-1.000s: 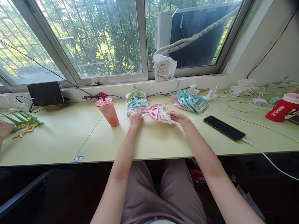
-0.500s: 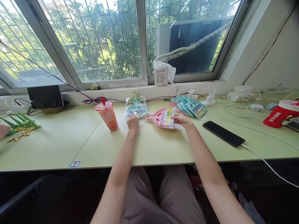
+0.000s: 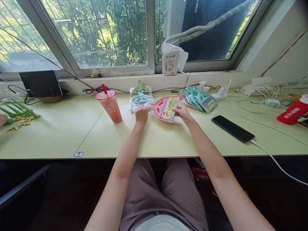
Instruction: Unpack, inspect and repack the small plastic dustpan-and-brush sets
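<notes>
The head view, the only one, looks down along both bare forearms to a pale green tabletop (image 3: 72, 134) under a window. The right hand (image 3: 181, 112) has its grip clamped on the labelled lower edge of a pink dustpan set (image 3: 166, 108), tilting it up off the surface so that the bristles and sticker face the person, as one would to inspect or unwrap it. The left hand (image 3: 141, 115) rests with fingers curled at the near edge of a stack of bagged dustpan sets (image 3: 141, 98), green and teal in clear wrap; whether that grip pinches the plastic or merely lies on it I cannot tell. The pink set sits between that stack and a fan of teal dustpan sets (image 3: 201, 101) lying unwrapped just to the right, which reads as two sorted piles. An orange drink cup (image 3: 109, 106) stands just left of the left hand, clear of the work. A black phone (image 3: 233, 128) lies on its cable to the right. At the far left, another person's hand (image 3: 2, 119) shows beside green sticks (image 3: 18, 112).
</notes>
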Motion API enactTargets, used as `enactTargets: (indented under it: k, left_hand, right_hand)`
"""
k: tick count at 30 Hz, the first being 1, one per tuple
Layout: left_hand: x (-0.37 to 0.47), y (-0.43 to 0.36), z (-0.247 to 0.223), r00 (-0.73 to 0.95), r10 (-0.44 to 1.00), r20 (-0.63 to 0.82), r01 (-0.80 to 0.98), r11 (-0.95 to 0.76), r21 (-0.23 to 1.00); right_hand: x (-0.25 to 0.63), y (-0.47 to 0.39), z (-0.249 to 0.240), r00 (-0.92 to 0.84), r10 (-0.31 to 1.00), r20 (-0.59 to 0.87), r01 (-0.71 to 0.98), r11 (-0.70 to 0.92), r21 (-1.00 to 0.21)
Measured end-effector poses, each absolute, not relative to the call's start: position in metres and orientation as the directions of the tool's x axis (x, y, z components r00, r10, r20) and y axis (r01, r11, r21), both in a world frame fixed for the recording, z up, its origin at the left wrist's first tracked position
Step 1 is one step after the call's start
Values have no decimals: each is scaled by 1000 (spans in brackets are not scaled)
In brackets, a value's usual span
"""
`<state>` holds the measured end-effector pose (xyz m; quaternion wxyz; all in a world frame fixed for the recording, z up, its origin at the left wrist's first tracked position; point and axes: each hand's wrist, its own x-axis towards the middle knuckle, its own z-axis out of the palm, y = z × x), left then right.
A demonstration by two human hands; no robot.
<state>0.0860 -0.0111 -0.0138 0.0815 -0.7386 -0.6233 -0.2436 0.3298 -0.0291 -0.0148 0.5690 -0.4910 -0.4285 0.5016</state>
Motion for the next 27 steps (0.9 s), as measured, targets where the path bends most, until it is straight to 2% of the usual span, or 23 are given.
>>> enactTargets:
  k: [4, 8, 14, 18, 20, 23, 25, 27]
  left_hand:
    - [89, -14, -11, 145, 860, 488, 944, -268, 192]
    - [96, -22, -3, 172, 841, 514, 921, -323, 220]
    - [103, -27, -3, 233, 783, 577, 785, -501, 363]
    - [111, -40, -1, 260, 761, 594, 755, -544, 366]
    - [115, -49, 4, 147, 776, 613, 794, -462, 394]
    - [117, -53, 10, -198, 767, 610, 797, -236, 555]
    - [115, -45, 11, -362, 765, 533, 705, -150, 693]
    - [111, -33, 9, -374, 840, 392, 516, -163, 841]
  right_hand:
    - [321, -35, -12, -2, 998, 70, -116, 69, -991]
    - [314, -39, -11, -61, 995, 81, -94, 75, -993]
    - [311, -35, -15, 89, 989, 118, -177, 133, -975]
    - [312, -32, -20, 142, 980, 138, -232, 169, -958]
    - [313, -31, -21, 152, 978, 141, -252, 177, -951]
    - [314, -30, -20, 195, 970, 148, -291, 202, -935]
    - [314, -30, -18, 224, 962, 154, -314, 221, -923]
    - [314, -31, -17, 221, 961, 166, -330, 234, -914]
